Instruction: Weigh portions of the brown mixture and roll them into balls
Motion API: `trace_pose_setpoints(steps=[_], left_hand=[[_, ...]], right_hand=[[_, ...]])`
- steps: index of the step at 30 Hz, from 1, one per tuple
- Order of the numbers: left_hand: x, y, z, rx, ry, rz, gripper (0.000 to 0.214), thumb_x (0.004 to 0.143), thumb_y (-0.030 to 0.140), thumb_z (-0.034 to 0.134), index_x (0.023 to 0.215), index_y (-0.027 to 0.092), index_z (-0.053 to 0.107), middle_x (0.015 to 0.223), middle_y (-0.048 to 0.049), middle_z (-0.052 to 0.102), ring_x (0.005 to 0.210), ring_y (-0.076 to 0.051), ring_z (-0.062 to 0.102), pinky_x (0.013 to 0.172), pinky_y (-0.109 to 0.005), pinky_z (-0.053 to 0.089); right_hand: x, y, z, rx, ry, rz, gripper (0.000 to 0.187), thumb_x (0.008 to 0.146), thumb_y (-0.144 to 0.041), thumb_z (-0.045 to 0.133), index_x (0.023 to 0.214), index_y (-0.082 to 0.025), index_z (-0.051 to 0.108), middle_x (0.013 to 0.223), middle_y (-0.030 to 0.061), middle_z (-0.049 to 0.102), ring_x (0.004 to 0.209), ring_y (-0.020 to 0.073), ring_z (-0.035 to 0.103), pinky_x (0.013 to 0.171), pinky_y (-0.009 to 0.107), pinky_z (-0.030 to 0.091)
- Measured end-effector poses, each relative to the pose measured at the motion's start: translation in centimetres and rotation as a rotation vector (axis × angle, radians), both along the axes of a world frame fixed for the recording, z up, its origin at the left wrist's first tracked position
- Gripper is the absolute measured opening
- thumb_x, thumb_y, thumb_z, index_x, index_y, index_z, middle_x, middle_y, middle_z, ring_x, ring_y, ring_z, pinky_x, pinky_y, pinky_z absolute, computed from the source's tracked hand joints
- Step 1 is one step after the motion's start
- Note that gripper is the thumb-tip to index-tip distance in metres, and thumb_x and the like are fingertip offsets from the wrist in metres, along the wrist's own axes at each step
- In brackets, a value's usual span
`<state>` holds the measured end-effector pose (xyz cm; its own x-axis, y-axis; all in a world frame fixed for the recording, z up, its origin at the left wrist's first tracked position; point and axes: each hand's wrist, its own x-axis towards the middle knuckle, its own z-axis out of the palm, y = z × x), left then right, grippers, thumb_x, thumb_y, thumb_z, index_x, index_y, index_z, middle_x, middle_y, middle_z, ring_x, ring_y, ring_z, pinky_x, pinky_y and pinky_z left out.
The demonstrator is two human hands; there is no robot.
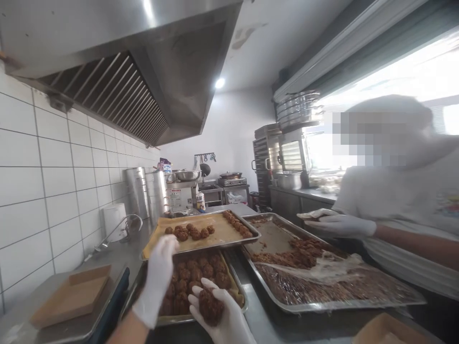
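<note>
My right hand (223, 310), in a white glove, cups a large rough brown meatball-like ball (211, 305), palm up, above the near edge of the lower tray. My gloved left hand (163, 258) reaches over the left front of the upper tray (201, 249), fingers bent together; what they hold, if anything, is hidden. Just beyond its fingertips, smaller brown balls (193, 233) lie in a loose group on yellow paper. Another row of small balls (237, 224) runs along that tray's right side. Beneath, the lower tray (241, 291) holds packed rows of large brown balls (195, 274).
To the right, a large metal tray (263, 284) holds crumbly brown filling (304, 253), partly under clear film (322, 282). Across it stands a co-worker with gloved hands (337, 223). A cardboard tray (73, 296) lies at left; another cardboard piece (389, 329) is at lower right.
</note>
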<state>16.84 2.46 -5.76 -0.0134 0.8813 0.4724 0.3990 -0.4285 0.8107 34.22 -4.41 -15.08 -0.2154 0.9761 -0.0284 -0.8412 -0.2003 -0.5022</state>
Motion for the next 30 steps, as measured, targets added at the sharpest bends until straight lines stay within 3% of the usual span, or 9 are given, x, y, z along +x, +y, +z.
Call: trace_pose_setpoints(steps=[3,5,7,9,13,17,20,25,30], left_hand=[[4.0,-4.6,-6.1,0.345,0.203,-0.262,0.026,0.098,0.036,0.050,0.116,0.026,0.066,0.122,-0.0102,0.070,0.115,-0.026,0.066,0.104,-0.040,0.054],[5.5,-6.0,-8.8,0.564,0.315,-0.277,0.034,0.094,0.030,0.057,0.127,0.027,0.062,0.125,-0.0115,0.070,0.117,-0.028,0.066,0.101,-0.042,0.056],[5.8,-6.3,-10.1,0.683,0.346,-0.180,0.036,0.092,0.027,0.060,0.128,0.025,0.060,0.122,-0.0126,0.070,0.114,-0.029,0.068,0.095,-0.042,0.059],[5.3,-5.9,-10.4,0.726,0.342,-0.111,0.028,0.093,0.027,0.060,0.121,0.024,0.062,0.112,-0.0125,0.071,0.105,-0.028,0.070,0.088,-0.039,0.060],[3.6,-5.1,-10.2,0.762,0.353,-0.059,0.017,0.094,0.029,0.061,0.109,0.023,0.063,0.094,-0.0087,0.070,0.087,-0.024,0.070,0.078,-0.034,0.059],[2.8,-5.1,-10.1,0.826,0.369,0.059,0.027,0.091,0.032,0.064,0.116,0.023,0.063,0.104,-0.0107,0.071,0.095,-0.026,0.072,0.081,-0.036,0.061],[3.1,-5.7,-10.1,0.784,0.288,0.118,0.024,0.092,0.028,0.061,0.116,0.024,0.063,0.106,-0.0111,0.073,0.095,-0.026,0.072,0.083,-0.039,0.061],[3.6,-6.4,-9.5,0.821,0.224,0.109,0.009,0.092,0.029,0.060,0.096,0.026,0.068,0.090,-0.0080,0.073,0.080,-0.024,0.072,0.076,-0.036,0.061],[3.5,-6.7,-8.7,0.856,0.257,0.115,0.013,0.093,0.027,0.060,0.082,0.026,0.067,0.072,-0.0021,0.069,0.062,-0.018,0.066,0.065,-0.029,0.055]], right_hand=[[0.1,-0.3,0.3,0.092,0.024,0.023,0.035,0.068,-0.034,0.076,0.101,-0.022,0.071,0.106,0.0060,0.076,0.110,0.0275,0.068,0.099,0.041,0.052],[0.1,-0.8,0.6,0.125,-0.003,0.071,0.030,0.067,-0.037,0.074,0.094,-0.024,0.070,0.102,0.0045,0.073,0.110,0.0261,0.066,0.097,0.039,0.052],[-0.2,-1.2,1.0,0.155,-0.047,0.153,0.029,0.066,-0.041,0.072,0.089,-0.024,0.067,0.098,0.0038,0.070,0.108,0.0252,0.064,0.094,0.038,0.052],[-0.7,-1.5,1.4,0.185,-0.082,0.197,0.031,0.061,-0.045,0.075,0.081,-0.025,0.063,0.092,0.0023,0.066,0.103,0.0239,0.063,0.089,0.035,0.053],[-2.0,-1.5,1.7,0.234,-0.133,0.145,0.036,0.059,-0.045,0.085,0.074,-0.024,0.060,0.080,0.0002,0.061,0.091,0.0218,0.061,0.080,0.033,0.050],[-2.2,-1.8,1.4,0.299,-0.198,0.077,0.035,0.069,-0.043,0.087,0.089,-0.019,0.069,0.077,0.0012,0.061,0.082,0.0190,0.059,0.080,0.033,0.045],[-1.9,-2.1,0.9,0.310,-0.257,0.056,0.035,0.070,-0.042,0.089,0.088,-0.017,0.071,0.077,0.0005,0.061,0.076,0.0141,0.054,0.077,0.029,0.039],[-1.8,-1.6,0.1,0.284,-0.381,0.061,0.040,0.058,-0.046,0.095,0.077,-0.020,0.071,0.072,-0.0047,0.055,0.068,0.0097,0.045,0.069,0.025,0.031],[-1.7,-1.5,-0.1,0.278,-0.450,0.050,0.052,0.047,-0.048,0.100,0.072,-0.014,0.070,0.072,-0.0021,0.055,0.070,0.0099,0.046,0.073,0.026,0.034]])
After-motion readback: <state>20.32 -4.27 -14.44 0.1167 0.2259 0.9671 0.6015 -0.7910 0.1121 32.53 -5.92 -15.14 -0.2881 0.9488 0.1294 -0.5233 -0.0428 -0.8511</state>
